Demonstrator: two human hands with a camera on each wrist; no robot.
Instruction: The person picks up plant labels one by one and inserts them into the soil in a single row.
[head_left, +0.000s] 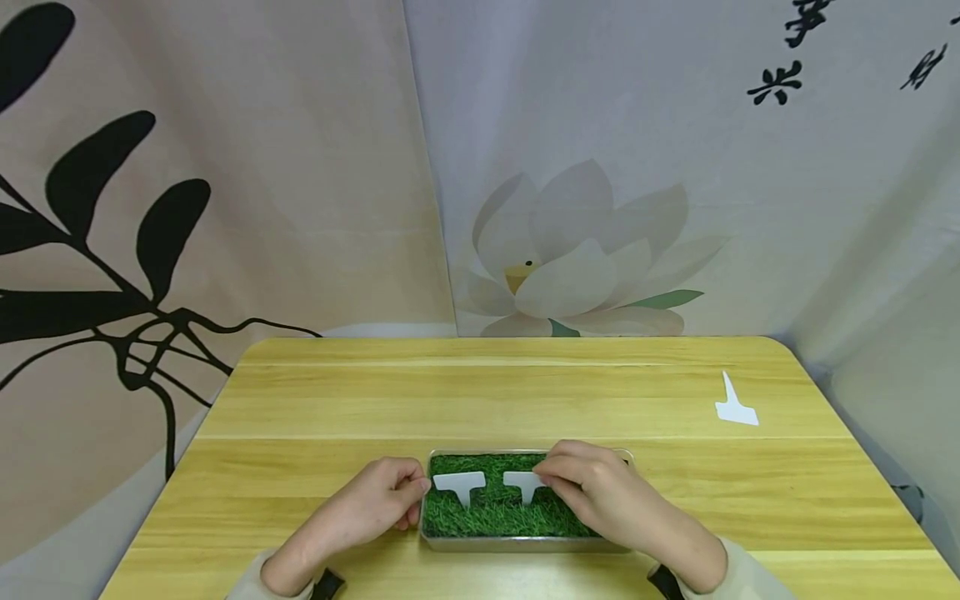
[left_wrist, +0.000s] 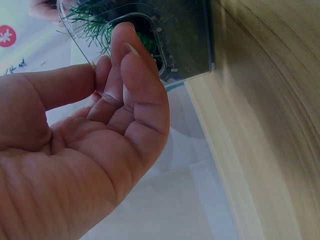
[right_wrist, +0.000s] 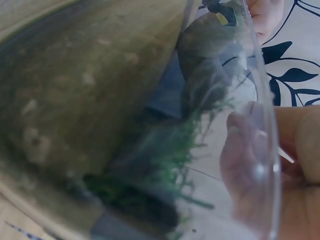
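Plant label, white and T-shaped, stem down in artificial grass within clear tray, right end apparently pinched by right hand. Twin label upright to its left. Left hand gripping tray's left end. Third label flat on wooden tabletop.

Behind the wood-grain counter hangs a pale fabric backdrop. Black leaves are printed at left, a pale lotus right of the middle, black Chinese characters at upper right; the left wrist view shows a round red mark.
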